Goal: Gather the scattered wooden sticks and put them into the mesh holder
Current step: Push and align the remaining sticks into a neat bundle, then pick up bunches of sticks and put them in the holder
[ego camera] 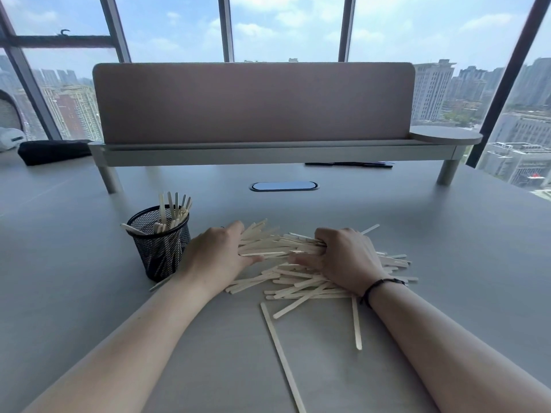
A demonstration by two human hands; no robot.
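Observation:
A heap of pale wooden sticks [298,281] lies on the grey table, with a few strays nearer me, one long stick [281,357] among them. My left hand [216,254] and my right hand [343,257] press in from both sides and curl around a bundle of sticks [274,245] lifted a little off the heap. The black mesh holder [159,245] stands upright just left of my left hand, with several sticks upright in it. One stick [159,284] lies at its foot.
A raised shelf with a pink-brown screen [253,102] spans the back of the table. A cable grommet [283,186] sits beneath it, dark pens [348,164] to its right. A black pouch [53,150] lies far left. Windows lie behind.

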